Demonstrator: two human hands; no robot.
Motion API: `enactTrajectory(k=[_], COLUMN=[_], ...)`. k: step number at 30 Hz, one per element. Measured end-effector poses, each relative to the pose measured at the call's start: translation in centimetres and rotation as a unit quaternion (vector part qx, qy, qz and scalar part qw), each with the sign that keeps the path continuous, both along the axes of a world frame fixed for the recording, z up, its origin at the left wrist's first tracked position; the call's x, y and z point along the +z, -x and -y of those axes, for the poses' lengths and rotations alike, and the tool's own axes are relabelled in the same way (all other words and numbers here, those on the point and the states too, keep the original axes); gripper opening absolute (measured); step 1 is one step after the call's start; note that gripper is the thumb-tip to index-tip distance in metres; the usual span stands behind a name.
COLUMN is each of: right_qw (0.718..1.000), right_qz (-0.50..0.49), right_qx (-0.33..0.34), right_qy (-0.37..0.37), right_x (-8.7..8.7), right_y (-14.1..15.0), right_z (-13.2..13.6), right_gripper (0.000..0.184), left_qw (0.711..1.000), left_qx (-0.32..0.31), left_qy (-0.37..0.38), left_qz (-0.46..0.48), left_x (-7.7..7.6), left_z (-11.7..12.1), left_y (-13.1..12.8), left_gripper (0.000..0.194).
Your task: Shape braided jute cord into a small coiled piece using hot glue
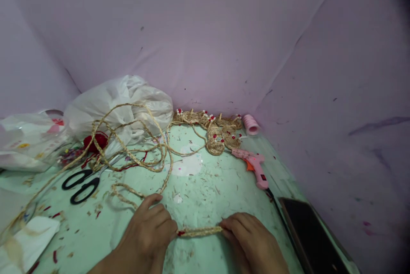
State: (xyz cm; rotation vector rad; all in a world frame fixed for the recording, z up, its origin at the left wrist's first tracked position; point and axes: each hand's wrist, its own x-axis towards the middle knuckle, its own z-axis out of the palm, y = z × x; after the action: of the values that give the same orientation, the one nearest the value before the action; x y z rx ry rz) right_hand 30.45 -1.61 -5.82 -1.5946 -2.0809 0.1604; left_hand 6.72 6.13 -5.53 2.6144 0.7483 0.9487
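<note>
A doubled length of braided straw cord [201, 232] is stretched between my two hands, low over the green tabletop. My left hand [149, 229] pinches its left end, where a bit of red yarn [181, 233] shows. The fingers of my right hand [248, 235] close on the right end. From my left hand the rest of the cord runs back into loose loops [163, 154] over the table. Black-handled scissors [86, 185] lie to the left, their blades partly under the cord.
A pink glue gun [253, 163] lies at right, its black cable passing a dark phone-like slab [312, 235]. Coiled straw pieces with red and white beads [214, 141] rest by the wall near a pink spool [250, 125]. White plastic bags [128, 94] and red yarn ball [96, 142] sit at left.
</note>
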Motion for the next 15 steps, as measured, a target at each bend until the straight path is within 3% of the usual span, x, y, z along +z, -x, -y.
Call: enactTrajectory(k=[3,6,15], right_qw=[1.000,0.999,0.986], right_qz=[-0.007,-0.030,-0.014], right_qx=[-0.014,-0.029,-0.164], right_qy=[-0.013,-0.034,0.029], right_x=[-0.7,-0.6,2.0], right_y=[0.2,0.4,-0.4], right_z=[-0.1,0.0,0.4], right_gripper=[0.022,0.024,0.024], left_qw=[0.999,1.000,0.998], left_qx=[0.007,0.010,0.034], left_qy=[-0.031,-0.014,-0.001], left_qz=[0.029,0.018,-0.048], left_x=[-0.4,-0.2,1.1], left_z=[-0.3,-0.2,-0.2], left_y=[-0.1,-0.1,-0.1], left_gripper=[0.018,0.020,0.019])
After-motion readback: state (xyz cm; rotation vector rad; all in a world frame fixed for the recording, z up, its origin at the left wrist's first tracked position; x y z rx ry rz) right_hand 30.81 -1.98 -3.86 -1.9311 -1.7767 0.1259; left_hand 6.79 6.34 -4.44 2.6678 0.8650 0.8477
